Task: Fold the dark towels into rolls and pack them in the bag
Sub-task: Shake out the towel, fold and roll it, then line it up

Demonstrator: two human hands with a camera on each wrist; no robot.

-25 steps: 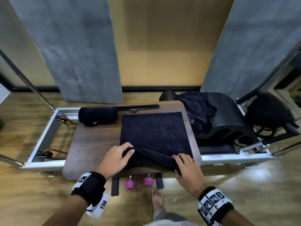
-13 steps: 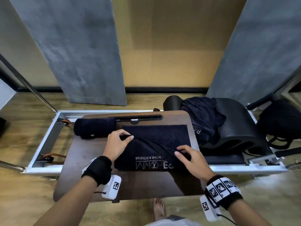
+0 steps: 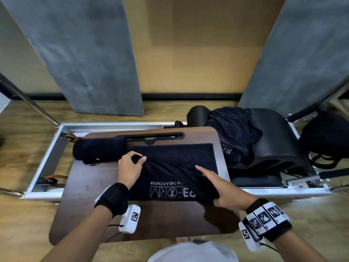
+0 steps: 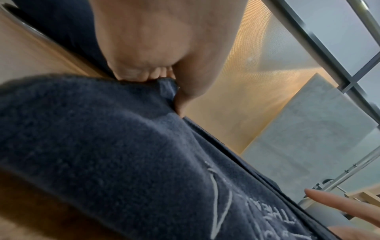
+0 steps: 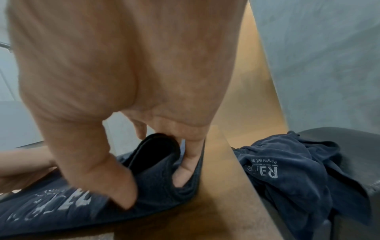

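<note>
A dark towel [image 3: 175, 167] with a grey logo lies on the brown wooden board [image 3: 90, 195], its near part folded over, logo side up. My left hand [image 3: 139, 158] pinches the folded flap's left corner between thumb and forefinger; the left wrist view shows that left hand [image 4: 172, 91] on the towel [image 4: 102, 146]. My right hand [image 3: 209, 184] holds the flap's right edge, fingers straight on top, thumb on the near side. In the right wrist view the towel [image 5: 61, 203] runs between thumb and fingers. A rolled towel [image 3: 98, 150] lies at the far left. A black bag [image 3: 324, 137] sits far right.
A loose heap of dark towels [image 3: 234, 133] hangs over a black curved barrel [image 3: 273, 140] right of the board. The board rests on a silver metal frame [image 3: 47, 154] on a wood floor. Grey panels lean against the back wall.
Both hands lifted the towel's near edge and carried it away from me over the rest, turning the logo up. My right fingers have straightened over the fold.
</note>
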